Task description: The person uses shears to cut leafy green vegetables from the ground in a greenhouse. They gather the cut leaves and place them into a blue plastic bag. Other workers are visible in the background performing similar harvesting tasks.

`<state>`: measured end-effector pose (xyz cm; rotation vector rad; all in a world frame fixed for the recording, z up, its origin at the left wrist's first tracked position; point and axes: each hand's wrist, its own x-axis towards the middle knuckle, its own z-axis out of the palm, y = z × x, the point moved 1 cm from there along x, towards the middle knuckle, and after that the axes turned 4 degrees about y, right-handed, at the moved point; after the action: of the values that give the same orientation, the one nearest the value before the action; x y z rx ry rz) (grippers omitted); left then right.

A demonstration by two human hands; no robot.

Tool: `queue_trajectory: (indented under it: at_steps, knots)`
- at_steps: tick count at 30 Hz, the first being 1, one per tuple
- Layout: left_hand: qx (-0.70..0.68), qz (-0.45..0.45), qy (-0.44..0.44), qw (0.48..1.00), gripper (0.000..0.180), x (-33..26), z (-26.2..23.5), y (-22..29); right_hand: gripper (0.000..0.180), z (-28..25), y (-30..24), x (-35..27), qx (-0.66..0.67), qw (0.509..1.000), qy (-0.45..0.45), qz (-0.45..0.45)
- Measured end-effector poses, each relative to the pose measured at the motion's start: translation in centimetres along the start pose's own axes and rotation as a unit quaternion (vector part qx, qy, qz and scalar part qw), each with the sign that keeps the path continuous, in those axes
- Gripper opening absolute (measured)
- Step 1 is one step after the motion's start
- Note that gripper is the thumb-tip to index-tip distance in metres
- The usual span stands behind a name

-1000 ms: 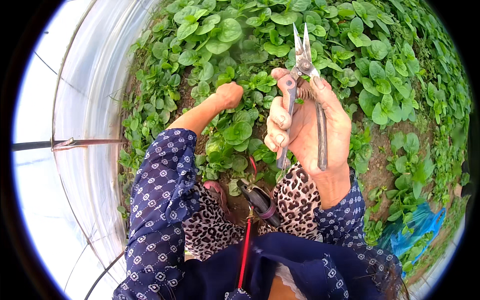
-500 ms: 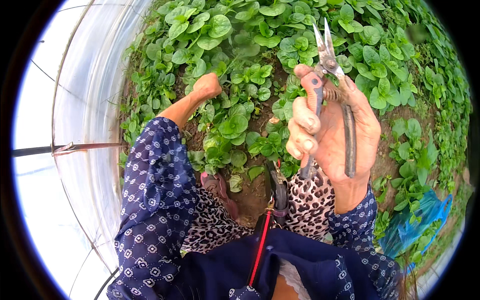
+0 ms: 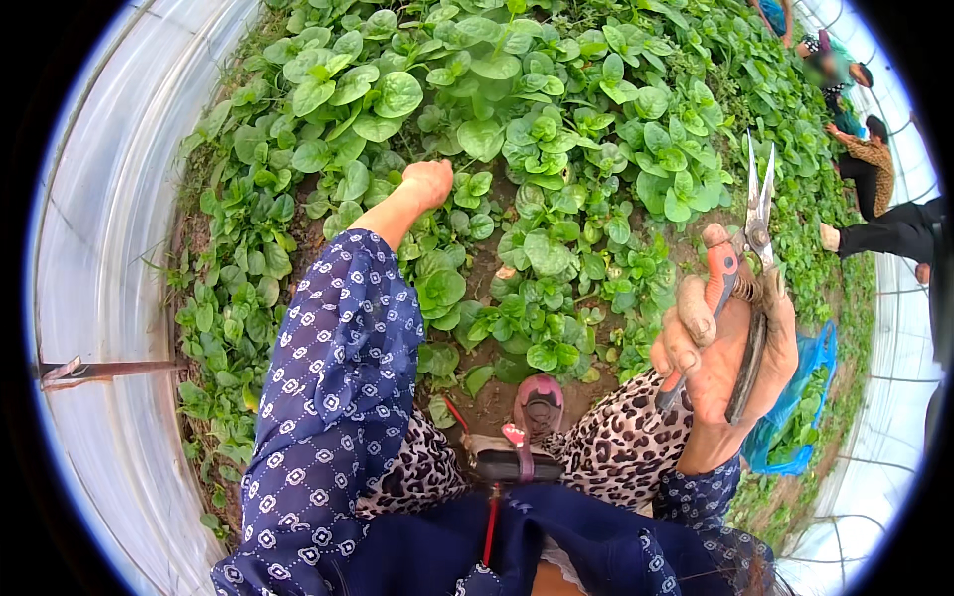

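My right hand (image 3: pixel 714 363) is raised over the plants on the right, wrapped round pruning shears (image 3: pixel 758 236). Their grips are orange and dark, a spring sits between them, and the slim metal blades point up, slightly apart. Toward the left of centre, my left hand (image 3: pixel 427 183) reaches low among the broad-leaved green plants (image 3: pixel 462 228). Its fingers are curled closed, and leaves and the back of the hand hide what they hold, if anything.
Plastic sheeting (image 3: pixel 104 238) walls the left side. A blue plastic bag (image 3: pixel 825 348) with greens lies at the right. A dark pouch (image 3: pixel 512 465) hangs on a red strap (image 3: pixel 491 526) before me. Other people (image 3: pixel 867 164) are at the upper right, with a black-trousered leg (image 3: pixel 894 230) nearby.
The view has turned to the right, bringing other people into sight. My right hand with the shears now appears lower and farther right. My left hand stays closed among the leaves.
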<state>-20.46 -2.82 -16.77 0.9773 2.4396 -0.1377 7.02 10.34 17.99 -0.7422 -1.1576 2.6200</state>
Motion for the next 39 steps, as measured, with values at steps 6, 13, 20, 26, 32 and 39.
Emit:
queue_trajectory:
  at_steps: [6,13,20,26,32,39]
  knots:
    - [-0.002,-0.010,0.040,0.999,0.017,-0.1,0.9,-1.7,0.059,1.8,-1.7,-0.1,-0.038,0.991,0.070,-0.111]
    - [-0.178,0.027,0.073,0.981,0.023,-1.9,1.1,-4.5,0.059,0.8,-3.2,-0.2,-0.060,0.983,-0.014,-0.175]
    - [-0.464,-0.095,0.182,0.862,0.025,-4.0,-6.1,-6.4,0.057,-7.5,4.2,9.0,0.157,0.986,-0.050,0.013]
    - [-0.074,0.044,0.087,0.993,0.027,-1.5,-1.4,-0.1,0.049,-10.6,10.2,12.9,0.196,0.958,-0.116,0.173]
    - [0.113,-0.119,-0.019,0.986,0.048,2.7,0.5,0.4,0.048,-13.9,9.7,13.7,0.252,0.950,-0.089,0.162]
    - [0.197,-0.063,-0.049,0.977,0.016,2.3,0.8,-1.0,0.054,-14.8,9.8,13.5,0.230,0.955,-0.094,0.161]
